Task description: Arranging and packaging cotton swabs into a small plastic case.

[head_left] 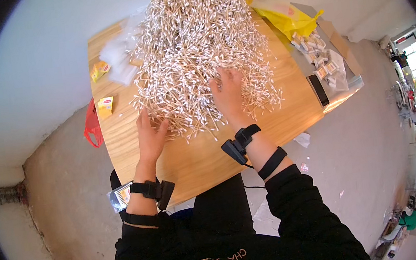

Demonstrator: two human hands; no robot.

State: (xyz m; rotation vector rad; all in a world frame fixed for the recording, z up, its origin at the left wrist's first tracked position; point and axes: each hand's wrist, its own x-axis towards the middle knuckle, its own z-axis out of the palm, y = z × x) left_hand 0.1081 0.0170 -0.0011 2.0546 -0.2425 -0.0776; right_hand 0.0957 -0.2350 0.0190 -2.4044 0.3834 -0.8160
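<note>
A large heap of cotton swabs (198,25), with pale sticks and white tips, covers the middle and far part of the wooden table (191,165). At the near left edge of this heap is my left hand (151,136), its thumb and fingers apart around a few loose swabs. Farther in, my right hand (228,92) rests on the swabs right of the middle, fingers spread and partly sunk among them. Neither hand visibly grips a swab. Both wrists wear black straps with small black devices.
Clear plastic bags (119,58) and small yellow packets (106,106) lie along the left side. A red bag (92,125) hangs beyond that edge. On the right are a yellow bag (288,20), small boxes (318,53) and a black phone-like object (318,90). People work far right.
</note>
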